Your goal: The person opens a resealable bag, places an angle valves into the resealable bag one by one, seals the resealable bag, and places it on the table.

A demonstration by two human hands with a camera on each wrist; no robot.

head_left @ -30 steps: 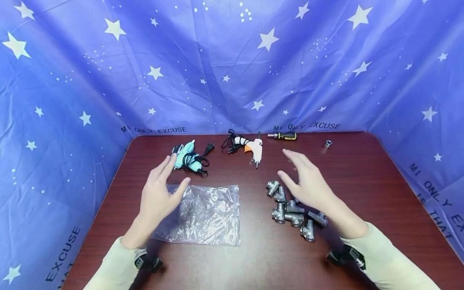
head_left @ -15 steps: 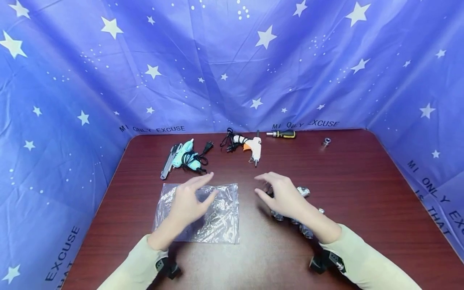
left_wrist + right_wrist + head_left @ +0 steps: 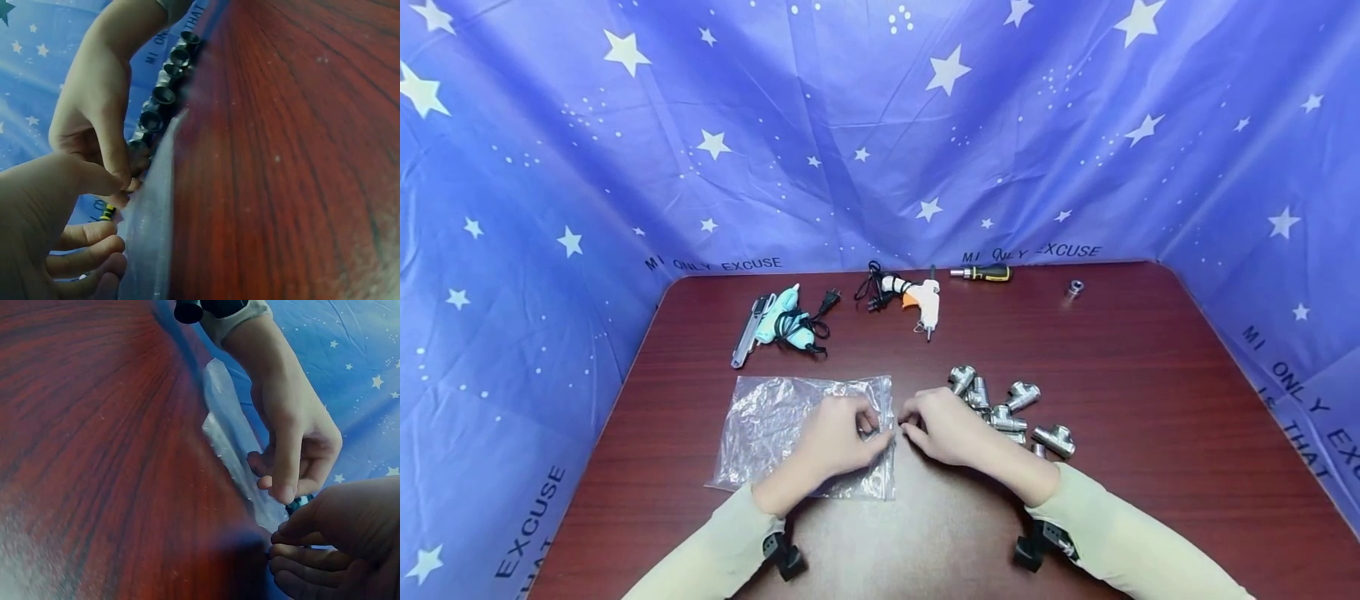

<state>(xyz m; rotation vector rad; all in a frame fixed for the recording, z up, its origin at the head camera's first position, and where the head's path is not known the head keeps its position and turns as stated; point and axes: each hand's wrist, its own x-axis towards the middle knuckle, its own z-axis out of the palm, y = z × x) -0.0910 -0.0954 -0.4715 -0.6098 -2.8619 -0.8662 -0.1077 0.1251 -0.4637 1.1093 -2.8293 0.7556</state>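
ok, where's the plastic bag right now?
In the head view the clear plastic bag lies flat on the table, left of centre, below the teal glue gun. Both hands, left hand and right hand, pinch its right edge.

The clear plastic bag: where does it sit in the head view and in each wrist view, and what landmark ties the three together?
Head: the clear plastic bag lies flat, left of centre, with both hands at its right edge.
Left wrist: it is a pale strip low and left of centre, seen edge-on.
Right wrist: it is a pale strip right of centre, under the left hand.
Shared landmark: the dark red table.
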